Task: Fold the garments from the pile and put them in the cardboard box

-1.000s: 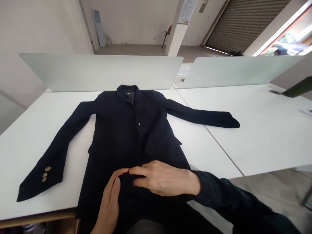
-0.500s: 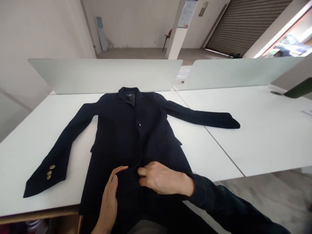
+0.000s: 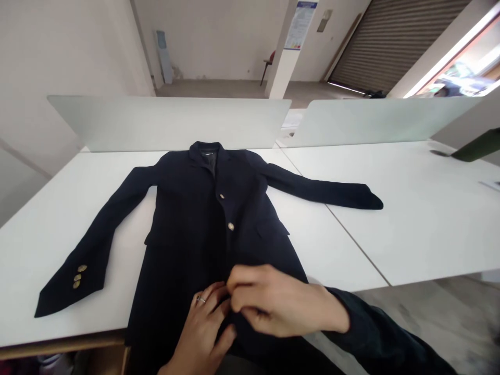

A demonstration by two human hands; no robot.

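Note:
A dark navy blazer lies face up and spread flat on the white desk, its collar at the far end and both sleeves stretched out. Two gold front buttons show down its middle, and gold buttons mark the cuff at lower left. Near the blazer's lower front edge, my right hand, in a dark sleeve, pinches the cloth. My left hand, wearing a ring, grips the cloth against those fingertips. Whatever lies between the fingers is hidden.
Frosted glass divider panels stand along the desks' far side. A seam runs between two white desktops. A green object sits at the right edge. Beyond lie a concrete floor, a pillar and a roller shutter.
My hands have come together, and the left hand's fingers now curl onto the cloth. The blazer's front lies closed, showing a second gold button. The view has shifted slightly.

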